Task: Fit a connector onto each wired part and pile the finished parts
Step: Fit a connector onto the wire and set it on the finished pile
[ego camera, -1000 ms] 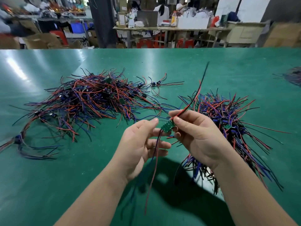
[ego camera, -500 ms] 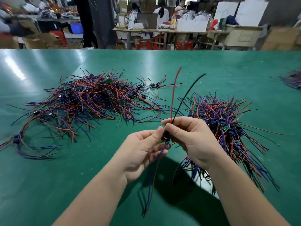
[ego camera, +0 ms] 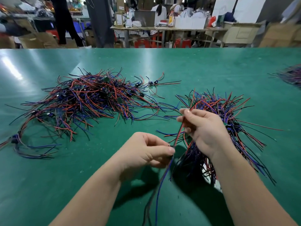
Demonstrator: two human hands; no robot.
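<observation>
My left hand (ego camera: 146,150) pinches the small body of a wired part (ego camera: 176,137) between thumb and fingers above the green table. Its blue and dark wires hang down toward me. My right hand (ego camera: 203,129), higher and to the right, pinches the part's red and black wires near their upper end. A big tangle of red, blue and black wired parts (ego camera: 91,98) lies at the left. A second, neater pile of wired parts (ego camera: 228,111) lies under and behind my right hand. The part's small board is hidden by my left fingers.
The green table (ego camera: 211,67) stretches far ahead. Another heap of wires (ego camera: 291,75) shows at the right edge. A single wired part (ego camera: 154,83) lies apart behind the left tangle. Benches, boxes and people fill the background.
My hands have drawn apart: the right slid up along the red and black wires, the left stayed low with the part's body. The wires now run taut between them.
</observation>
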